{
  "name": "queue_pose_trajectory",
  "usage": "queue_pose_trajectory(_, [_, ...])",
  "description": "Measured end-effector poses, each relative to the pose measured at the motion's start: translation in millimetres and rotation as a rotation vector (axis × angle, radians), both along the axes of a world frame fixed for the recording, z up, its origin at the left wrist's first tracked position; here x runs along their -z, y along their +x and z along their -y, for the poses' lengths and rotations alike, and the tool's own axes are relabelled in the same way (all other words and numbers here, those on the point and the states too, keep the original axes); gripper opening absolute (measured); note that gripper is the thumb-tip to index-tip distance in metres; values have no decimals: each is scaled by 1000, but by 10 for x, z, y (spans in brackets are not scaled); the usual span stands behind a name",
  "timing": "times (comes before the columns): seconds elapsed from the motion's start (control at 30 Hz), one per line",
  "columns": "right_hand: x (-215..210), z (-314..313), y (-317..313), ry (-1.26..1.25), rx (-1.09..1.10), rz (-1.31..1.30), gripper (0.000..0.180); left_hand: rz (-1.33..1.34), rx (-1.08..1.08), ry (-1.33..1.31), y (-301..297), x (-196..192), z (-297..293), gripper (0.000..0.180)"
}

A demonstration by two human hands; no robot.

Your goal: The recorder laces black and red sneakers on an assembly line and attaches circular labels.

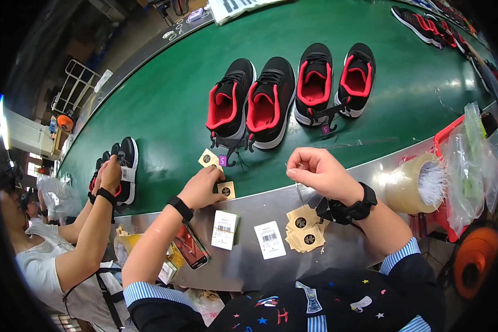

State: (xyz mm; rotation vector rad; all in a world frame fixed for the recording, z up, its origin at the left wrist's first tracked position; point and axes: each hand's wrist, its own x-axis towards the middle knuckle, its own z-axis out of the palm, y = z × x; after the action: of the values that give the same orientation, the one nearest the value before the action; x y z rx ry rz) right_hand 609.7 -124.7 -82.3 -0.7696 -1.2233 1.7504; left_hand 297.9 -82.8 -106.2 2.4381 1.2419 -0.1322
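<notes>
My left hand [199,189] is closed at the near edge of the green table, its fingers on small tan paper tags; one tan tag [207,158] shows beyond the fingertips and another tan tag [226,191] beside the thumb. Just past it stand a black sneaker with red lining [230,99] and its mate [271,102], joined at the heels by a black plastic hanger [230,145] with a purple tab. My right hand [322,172] is raised in a pinch over the metal edge. A thin clear strand [299,193] hangs below its fingers.
A second sneaker pair [314,83] stands to the right. Along the metal ledge lie a banded white card stack [224,229], white cards [270,240], tan tags [305,229], a phone [191,246] and a tape roll [418,182]. At left, a co-worker's hand [110,174] handles sneakers.
</notes>
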Motion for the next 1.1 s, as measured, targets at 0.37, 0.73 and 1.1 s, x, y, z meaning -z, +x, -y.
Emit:
queue_pose_trajectory(0.37, [47,-24,43,-29,1,-44,8,20,-239,-147,-13,67,101,21])
queue_pose_trajectory(0.73, [-96,-3,86,-80,32,40,8,-38,-274,-57,-144,87,134,22])
queue_pose_trajectory(1.1, [-60,9,44,-97,30,53,7,28,-390,-196,-312,167,152,25])
